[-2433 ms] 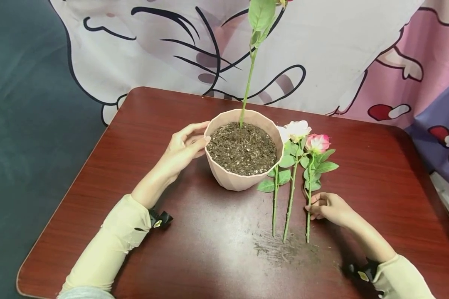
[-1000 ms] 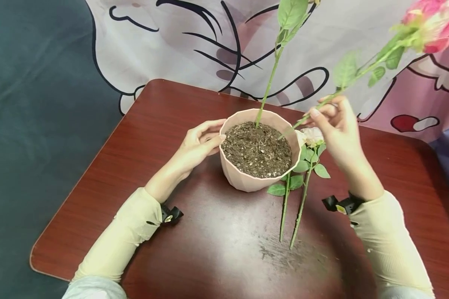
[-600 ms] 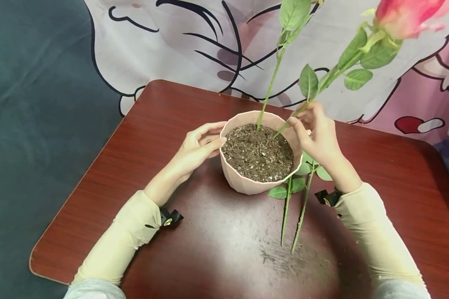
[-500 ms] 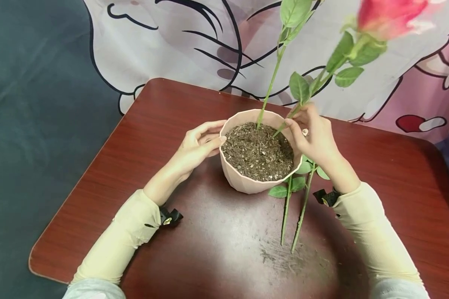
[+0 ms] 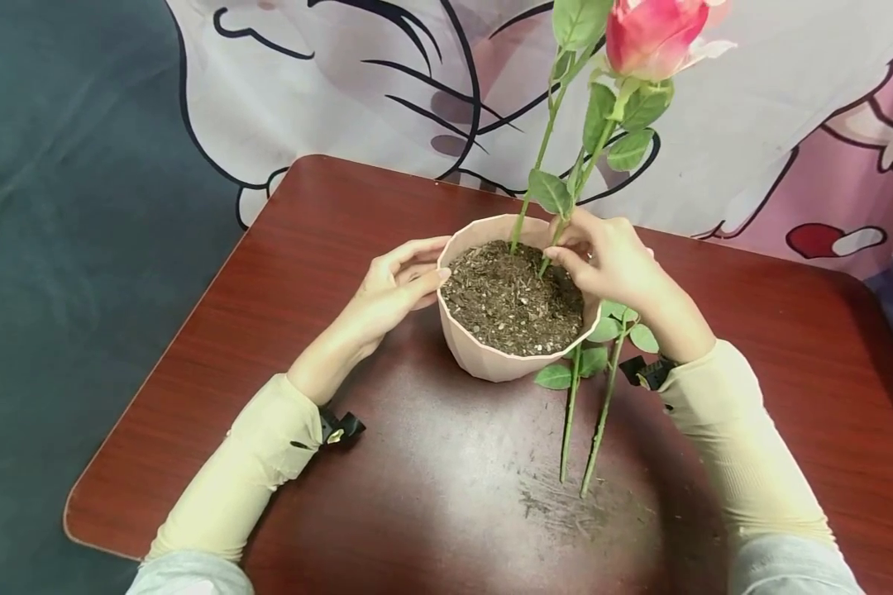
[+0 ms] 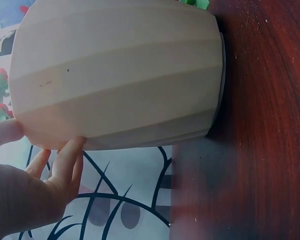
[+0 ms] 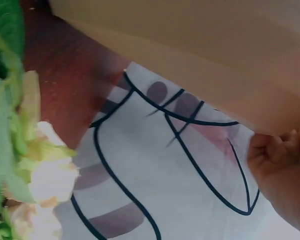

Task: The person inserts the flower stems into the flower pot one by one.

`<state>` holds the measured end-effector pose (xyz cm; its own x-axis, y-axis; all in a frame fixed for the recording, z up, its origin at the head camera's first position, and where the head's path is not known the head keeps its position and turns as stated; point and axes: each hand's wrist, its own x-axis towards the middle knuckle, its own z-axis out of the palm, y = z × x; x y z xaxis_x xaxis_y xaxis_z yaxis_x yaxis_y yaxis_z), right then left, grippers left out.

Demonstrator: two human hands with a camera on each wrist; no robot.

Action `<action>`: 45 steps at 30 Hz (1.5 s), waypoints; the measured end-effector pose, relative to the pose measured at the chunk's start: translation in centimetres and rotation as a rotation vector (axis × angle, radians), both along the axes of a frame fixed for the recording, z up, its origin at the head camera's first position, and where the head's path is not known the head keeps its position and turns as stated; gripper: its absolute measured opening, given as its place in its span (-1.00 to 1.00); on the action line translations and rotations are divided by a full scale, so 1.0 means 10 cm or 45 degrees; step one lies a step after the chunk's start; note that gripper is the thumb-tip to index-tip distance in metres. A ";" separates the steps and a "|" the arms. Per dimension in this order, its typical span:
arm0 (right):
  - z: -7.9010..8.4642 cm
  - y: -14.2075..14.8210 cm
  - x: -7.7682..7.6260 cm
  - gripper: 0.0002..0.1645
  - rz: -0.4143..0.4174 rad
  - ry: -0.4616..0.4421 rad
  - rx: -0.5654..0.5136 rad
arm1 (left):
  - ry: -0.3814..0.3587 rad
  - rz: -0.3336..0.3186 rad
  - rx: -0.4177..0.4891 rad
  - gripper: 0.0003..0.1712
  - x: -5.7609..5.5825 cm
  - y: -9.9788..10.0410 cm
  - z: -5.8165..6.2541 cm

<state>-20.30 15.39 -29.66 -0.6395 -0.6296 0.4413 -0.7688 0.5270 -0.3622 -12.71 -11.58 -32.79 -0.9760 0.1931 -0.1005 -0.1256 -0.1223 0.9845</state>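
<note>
A pale pink faceted flower pot (image 5: 484, 354), filled with dark soil (image 5: 502, 310), stands on the table. My left hand (image 5: 387, 289) holds its left side, thumb at the rim and fingers against the outer wall, as the left wrist view of the pot (image 6: 120, 75) also shows. My right hand (image 5: 613, 258) pinches the lower stem of a pink rose (image 5: 655, 41); that stem leans right, its end at the soil. Whether it has entered the soil I cannot tell. Another leafy stem (image 5: 539, 165) stands in the soil behind it, its bloom out of view.
Two more rose stems, one left (image 5: 569, 430) and one right (image 5: 603, 413), lie beside the pot on the brown table (image 5: 216, 397). Pale blooms (image 7: 47, 175) show in the right wrist view. Soil crumbs (image 5: 565, 508) dot the tabletop. A printed curtain (image 5: 372, 91) hangs behind.
My right hand has picked the pink rose up from the table and brought it over the pot. Lately it has moved left, tipping the rose more upright. The left hand stays on the pot.
</note>
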 end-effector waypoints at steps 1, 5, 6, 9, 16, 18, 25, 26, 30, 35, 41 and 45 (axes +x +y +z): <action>0.01 0.00 0.00 -0.86 0.009 0.000 0.016 | -0.002 0.001 -0.001 -0.49 0.01 0.00 0.00; 0.03 -0.02 0.01 -0.86 0.018 -0.016 0.075 | -0.004 0.003 -0.004 -0.50 0.02 0.02 0.01; 0.04 -0.02 0.02 -0.86 0.017 -0.021 0.089 | -0.003 0.002 -0.006 -0.50 0.02 0.02 0.02; 0.04 -0.03 0.04 -0.86 0.013 -0.031 0.118 | -0.004 0.004 -0.005 -0.50 0.03 0.03 0.02; 0.03 -0.01 0.09 -0.85 -0.011 -0.076 0.092 | 0.000 0.016 -0.029 -0.50 0.03 0.01 0.04; 0.04 0.02 0.12 -0.81 -0.058 -0.138 0.076 | 0.002 0.008 -0.027 -0.50 0.02 0.01 0.04; 0.08 0.18 0.26 -0.53 -0.191 -0.320 -0.127 | -0.008 0.019 -0.030 -0.50 0.03 0.00 0.05; 0.08 0.21 0.28 -0.53 -0.208 -0.314 -0.151 | -0.009 0.021 -0.032 -0.50 0.03 -0.01 0.05; 0.06 0.37 0.38 -0.50 -0.258 -0.276 -0.250 | -0.003 0.013 -0.024 -0.49 0.04 0.00 0.06; -0.14 0.59 0.52 -0.47 -0.383 -0.307 -0.346 | -0.004 0.008 -0.023 -0.49 0.05 0.00 0.04; -0.50 0.85 0.76 -0.47 -0.651 -0.405 -0.260 | 0.002 0.004 -0.012 -0.49 0.04 -0.01 0.03; -0.63 1.04 0.92 -0.54 -0.852 -0.481 -0.087 | 0.007 -0.009 -0.009 -0.49 0.01 -0.02 0.04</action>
<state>-11.14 25.80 -35.96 -0.9893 -0.0353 0.1416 -0.1124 0.8031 -0.5851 -12.62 -11.76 -32.41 -0.9751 0.1995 -0.0967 -0.1213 -0.1148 0.9860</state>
